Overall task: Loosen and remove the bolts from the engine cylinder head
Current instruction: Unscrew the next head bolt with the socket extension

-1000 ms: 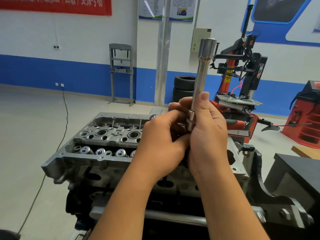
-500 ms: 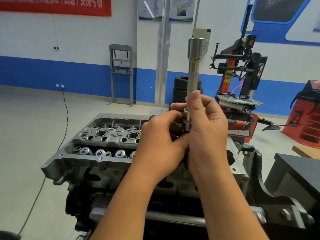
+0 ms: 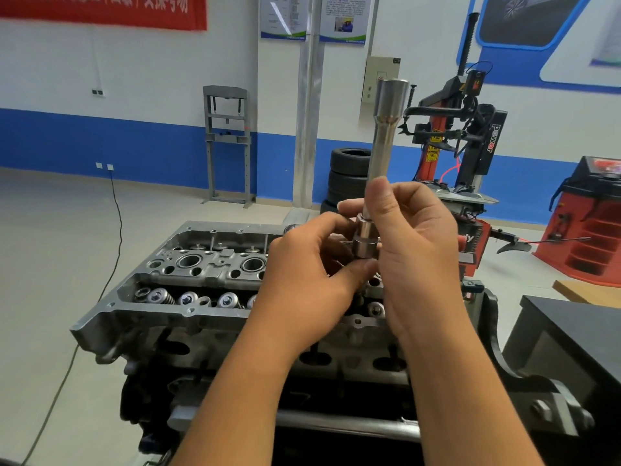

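Both hands, left hand [image 3: 302,264] and right hand [image 3: 413,250], grip a long polished steel socket extension [image 3: 386,142] upright above the grey aluminium cylinder head [image 3: 201,274], apparently assembling the tool; next, seat it squarely on a bolt.

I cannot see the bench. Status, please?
Both hands, left hand and right hand, grip socket extension, upright above cylinder head. Nothing blocking.

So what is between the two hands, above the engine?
In the head view, a long metal socket tool stands upright between left hand and right hand.
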